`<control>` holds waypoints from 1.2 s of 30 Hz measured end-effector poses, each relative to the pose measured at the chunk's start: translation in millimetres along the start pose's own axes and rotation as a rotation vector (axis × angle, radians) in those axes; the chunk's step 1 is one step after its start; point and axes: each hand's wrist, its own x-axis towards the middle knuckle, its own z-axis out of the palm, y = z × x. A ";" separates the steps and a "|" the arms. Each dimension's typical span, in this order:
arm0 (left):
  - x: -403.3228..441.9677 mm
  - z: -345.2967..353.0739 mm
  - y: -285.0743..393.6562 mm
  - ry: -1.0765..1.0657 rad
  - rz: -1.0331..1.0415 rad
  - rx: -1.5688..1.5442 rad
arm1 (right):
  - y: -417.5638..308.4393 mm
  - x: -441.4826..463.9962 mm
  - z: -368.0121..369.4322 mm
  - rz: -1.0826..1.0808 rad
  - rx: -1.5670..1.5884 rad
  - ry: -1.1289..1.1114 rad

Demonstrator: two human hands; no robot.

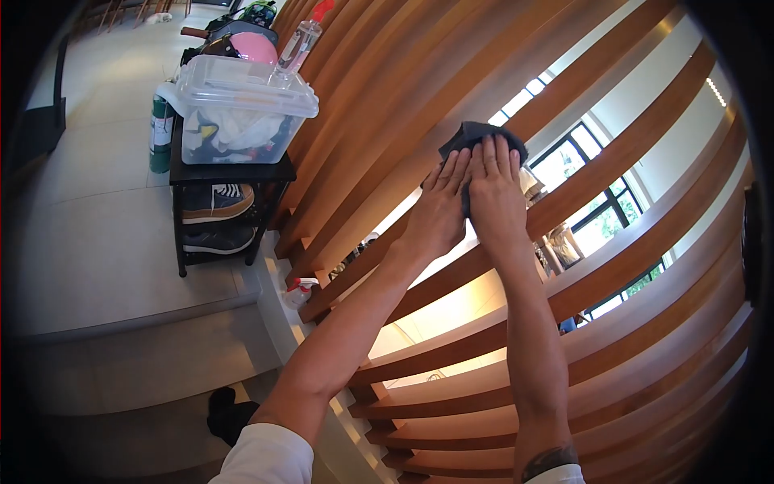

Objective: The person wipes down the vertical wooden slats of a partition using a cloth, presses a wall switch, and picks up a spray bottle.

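A dark grey cloth (468, 135) is pressed to one of the upright wooden slats (451, 278), high up at arm's length. My left hand (442, 206) lies on the cloth's left side, fingers stretched upward and close together. Beside it my right hand (493, 185) holds the cloth from the right, its fingers also extended over the fabric. The two hands nearly touch, with cloth showing between and above them. My palms and thumbs are mostly hidden, as is the slat's surface under the cloth.
Left of the slats, a clear plastic bin (242, 121) and a bottle with a red top (300, 47) stand on a black shoe rack (234, 172). A green canister (161, 133) is beside them. A small spray bottle (298, 294) sits at the slats' base, near steps (145, 351).
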 end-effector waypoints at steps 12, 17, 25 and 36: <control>-117.9 3.0 -39.3 -0.135 -0.191 0.047 | -101.0 -56.6 44.8 -0.059 0.138 -0.129; -161.1 -1.0 -55.7 -0.126 -0.327 -0.100 | -144.1 -70.1 63.2 -0.099 0.174 -0.231; -239.8 5.4 -79.5 -0.129 -0.524 -0.209 | -210.6 -104.6 87.6 -0.189 0.349 -0.371; -342.9 25.5 -121.4 -0.083 -0.682 -0.386 | -295.7 -159.8 132.8 -0.285 0.413 -0.507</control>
